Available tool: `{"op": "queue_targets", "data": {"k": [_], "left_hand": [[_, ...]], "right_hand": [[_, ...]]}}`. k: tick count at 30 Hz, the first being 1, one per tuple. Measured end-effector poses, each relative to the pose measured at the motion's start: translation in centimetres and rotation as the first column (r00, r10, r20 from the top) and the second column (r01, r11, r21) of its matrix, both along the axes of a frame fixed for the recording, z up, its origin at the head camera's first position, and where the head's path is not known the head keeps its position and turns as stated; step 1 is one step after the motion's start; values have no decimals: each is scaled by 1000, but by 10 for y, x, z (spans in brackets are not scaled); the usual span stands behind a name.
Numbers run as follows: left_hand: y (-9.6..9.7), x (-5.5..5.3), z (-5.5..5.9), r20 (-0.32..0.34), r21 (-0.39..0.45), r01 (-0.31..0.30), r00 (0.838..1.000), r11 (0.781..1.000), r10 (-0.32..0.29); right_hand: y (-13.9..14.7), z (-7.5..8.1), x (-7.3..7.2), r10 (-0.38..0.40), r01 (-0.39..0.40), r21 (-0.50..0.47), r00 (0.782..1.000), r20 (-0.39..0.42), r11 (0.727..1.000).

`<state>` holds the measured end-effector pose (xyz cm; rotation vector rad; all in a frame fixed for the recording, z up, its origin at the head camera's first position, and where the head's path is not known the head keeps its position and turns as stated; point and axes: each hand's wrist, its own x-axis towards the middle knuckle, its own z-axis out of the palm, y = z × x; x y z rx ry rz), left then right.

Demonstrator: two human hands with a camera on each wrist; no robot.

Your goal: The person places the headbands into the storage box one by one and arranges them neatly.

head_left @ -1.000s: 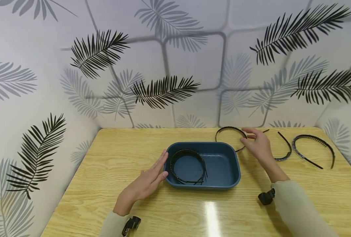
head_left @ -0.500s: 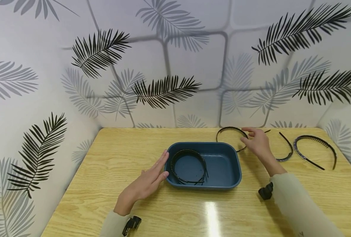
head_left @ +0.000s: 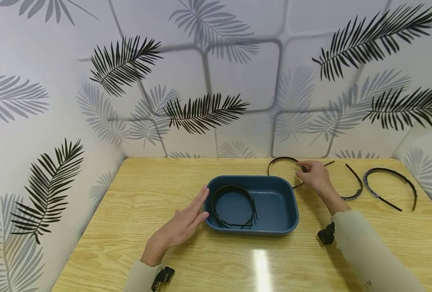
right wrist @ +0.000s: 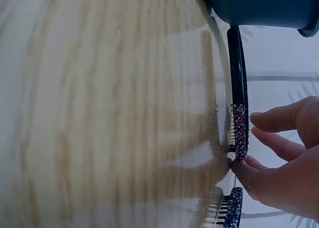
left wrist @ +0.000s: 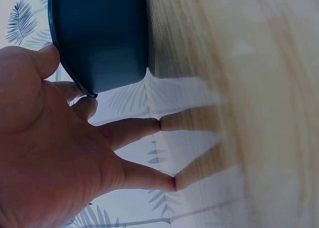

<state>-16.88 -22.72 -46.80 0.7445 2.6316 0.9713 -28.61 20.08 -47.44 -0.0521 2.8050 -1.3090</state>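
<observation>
A black toothed headband lies at the back of the table, just right of a blue plastic bin. My right hand pinches its right side between thumb and fingers. Close up in the right wrist view, the headband shows pink and silver glitter, with fingertips right at it. My left hand lies with straight fingers against the bin's left end. In the left wrist view the thumb is at the rim of the bin, and two fingertips touch the table. Inside the bin, dark headbands are stacked at the left.
Partly hidden behind the right hand is another headband. Farther right lies a glittery headband with comb teeth. A leaf-patterned wall rises at the back edge of the wooden table.
My right thumb and fingers have drawn closer together on the headband at the back. The left hand and the bin stay where they were.
</observation>
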Motion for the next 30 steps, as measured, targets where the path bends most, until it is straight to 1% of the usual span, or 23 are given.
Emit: {"op": "queue_targets", "data": {"k": [4, 7, 14, 18, 23, 27, 30], "left_hand": [[-1, 0, 0, 0, -3, -5, 1000, 1000, 5], [-1, 0, 0, 2, -2, -9, 1000, 1000, 9], [-1, 1, -2, -1, 5, -9, 1000, 1000, 9], [-1, 0, -2, -10, 4, -6, 1000, 1000, 6], [-1, 0, -1, 3, 4, -7, 1000, 1000, 7], [0, 0, -1, 9, 3, -8, 1000, 1000, 8], [0, 0, -2, 11, 5, -7, 1000, 1000, 7]], "right_hand": [[0, 0, -2, 2, -2, -18, 1000, 16, 1000], [-1, 1, -3, -10, 11, -22, 999, 38, 1000], [-2, -2, -6, -25, 26, -9, 998, 61, 1000], [-1, -2, -5, -9, 14, -55, 997, 77, 998], [3, -2, -4, 15, -2, -120, 993, 114, 993], [6, -1, -3, 6, 15, -147, 990, 144, 989], [8, 0, -2, -1, 25, -160, 989, 150, 987]]}}
